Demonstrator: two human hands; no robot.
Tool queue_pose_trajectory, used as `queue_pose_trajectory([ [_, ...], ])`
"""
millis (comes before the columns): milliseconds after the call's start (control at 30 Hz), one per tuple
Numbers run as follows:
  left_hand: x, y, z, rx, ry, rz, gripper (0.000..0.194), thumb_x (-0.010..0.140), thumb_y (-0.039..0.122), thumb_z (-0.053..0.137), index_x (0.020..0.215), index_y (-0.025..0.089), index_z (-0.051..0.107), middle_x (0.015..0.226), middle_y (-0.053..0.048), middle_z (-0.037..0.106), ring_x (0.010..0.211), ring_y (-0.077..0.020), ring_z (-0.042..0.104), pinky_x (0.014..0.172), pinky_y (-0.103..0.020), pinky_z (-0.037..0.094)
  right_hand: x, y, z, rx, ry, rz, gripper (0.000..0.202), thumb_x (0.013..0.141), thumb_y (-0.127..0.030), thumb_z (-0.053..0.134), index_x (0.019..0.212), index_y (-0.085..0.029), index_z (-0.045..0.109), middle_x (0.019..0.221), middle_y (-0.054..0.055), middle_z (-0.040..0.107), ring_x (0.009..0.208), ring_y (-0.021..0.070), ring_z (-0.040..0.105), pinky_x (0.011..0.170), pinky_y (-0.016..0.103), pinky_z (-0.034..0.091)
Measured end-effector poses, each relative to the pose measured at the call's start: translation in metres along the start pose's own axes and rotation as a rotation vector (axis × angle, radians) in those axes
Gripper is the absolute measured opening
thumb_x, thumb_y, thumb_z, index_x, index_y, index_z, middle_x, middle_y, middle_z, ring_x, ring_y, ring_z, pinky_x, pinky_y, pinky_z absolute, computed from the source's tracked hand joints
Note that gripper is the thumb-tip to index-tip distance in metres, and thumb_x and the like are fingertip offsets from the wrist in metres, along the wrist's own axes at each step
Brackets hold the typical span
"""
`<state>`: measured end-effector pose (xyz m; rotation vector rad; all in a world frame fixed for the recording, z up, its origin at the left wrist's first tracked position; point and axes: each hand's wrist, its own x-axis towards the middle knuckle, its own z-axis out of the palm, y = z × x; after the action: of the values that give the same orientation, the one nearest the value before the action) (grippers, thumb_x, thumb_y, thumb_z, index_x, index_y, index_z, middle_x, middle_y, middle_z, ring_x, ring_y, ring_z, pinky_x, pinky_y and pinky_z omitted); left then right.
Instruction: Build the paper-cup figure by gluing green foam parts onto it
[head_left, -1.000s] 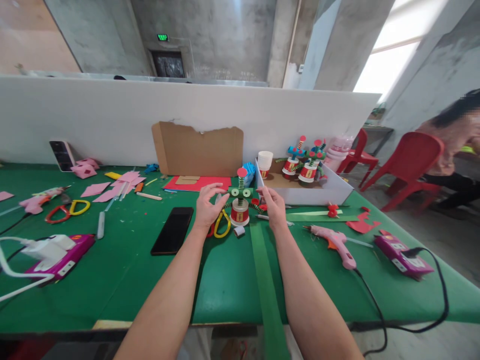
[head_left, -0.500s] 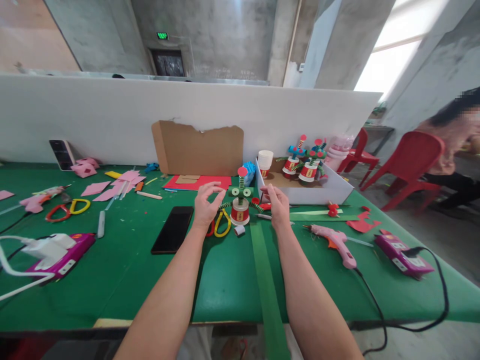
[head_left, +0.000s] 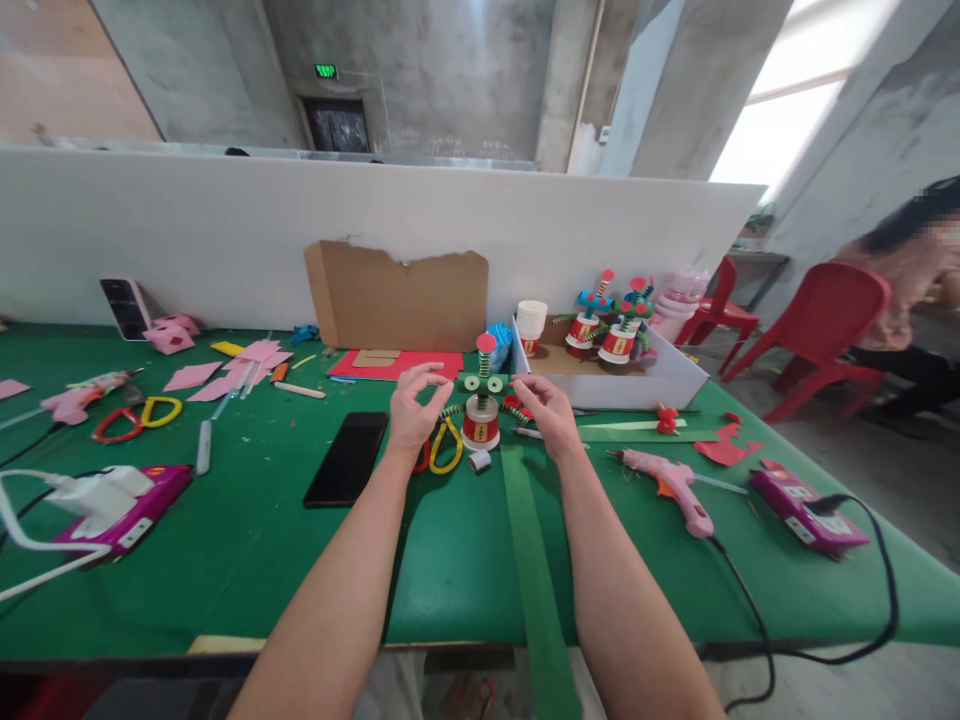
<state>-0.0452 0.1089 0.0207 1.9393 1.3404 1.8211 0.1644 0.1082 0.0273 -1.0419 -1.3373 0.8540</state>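
A small paper-cup figure [head_left: 481, 424] stands upright on the green table, with a green roll head, two round eyes, a red disc on top and springy green arms. My left hand [head_left: 417, 408] is at its left side, thumb and fingers apart, holding nothing. On the other side my right hand [head_left: 547, 408] has its fingertips close to the right end of the green roll; whether they touch it I cannot tell. Yellow-handled scissors [head_left: 448, 447] and a small white roll [head_left: 479, 460] lie by the cup. A long green paper strip [head_left: 534, 580] runs toward me.
Behind stands a white box [head_left: 630, 388] with similar figures. To the right are a pink glue gun [head_left: 671, 482] and a purple power strip [head_left: 806, 512]. A black phone [head_left: 346, 460] lies left, beyond it pink paper [head_left: 192, 376]. A person sits at far right.
My right hand has moved left toward the figure's head, its fingers now extended beside the green roll. My left hand and the figure have barely moved.
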Motion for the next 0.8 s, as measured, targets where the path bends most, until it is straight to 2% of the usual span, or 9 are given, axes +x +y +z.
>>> queue_pose_trajectory([
  [267, 0.000, -0.003, 0.001, -0.007, -0.031, -0.017, 0.014, 0.080, 0.033, 0.062, 0.074, 0.022, 0.066, 0.104, -0.006, 0.068, 0.104, -0.0228, 0.061, 0.099, -0.041, 0.045, 0.002, 0.010, 0.002, -0.053, -0.034, -0.099, 0.030, 0.069, -0.049, 0.071, 0.080, -0.021, 0.071, 0.102, 0.007, 0.070, 0.099, 0.0232, 0.064, 0.085, 0.037, 0.052],
  [433, -0.002, -0.011, 0.007, -0.019, -0.109, -0.017, 0.011, 0.079, 0.033, 0.065, 0.078, 0.023, 0.069, 0.109, -0.007, 0.068, 0.107, -0.0240, 0.060, 0.098, -0.043, 0.045, 0.004, 0.018, 0.007, -0.088, -0.039, -0.142, 0.029, 0.070, -0.050, 0.070, 0.077, -0.022, 0.071, 0.100, 0.008, 0.070, 0.096, 0.0238, 0.064, 0.084, 0.037, 0.052],
  [600, -0.004, -0.015, 0.015, -0.010, -0.119, -0.007, 0.010, 0.080, 0.031, 0.064, 0.076, 0.022, 0.068, 0.109, -0.006, 0.069, 0.105, -0.0234, 0.060, 0.097, -0.044, 0.046, 0.005, 0.023, 0.013, -0.143, -0.038, -0.173, 0.030, 0.076, -0.051, 0.062, 0.073, -0.022, 0.071, 0.093, 0.008, 0.069, 0.095, 0.0236, 0.064, 0.087, 0.038, 0.050],
  [800, -0.004, -0.019, 0.018, 0.024, -0.135, 0.000, 0.014, 0.083, 0.028, 0.059, 0.075, 0.023, 0.069, 0.105, -0.006, 0.070, 0.105, -0.0236, 0.060, 0.097, -0.044, 0.045, 0.004, 0.026, 0.017, -0.201, -0.010, -0.182, 0.031, 0.080, -0.048, 0.057, 0.075, -0.021, 0.070, 0.091, 0.008, 0.069, 0.091, 0.0228, 0.064, 0.087, 0.037, 0.048],
])
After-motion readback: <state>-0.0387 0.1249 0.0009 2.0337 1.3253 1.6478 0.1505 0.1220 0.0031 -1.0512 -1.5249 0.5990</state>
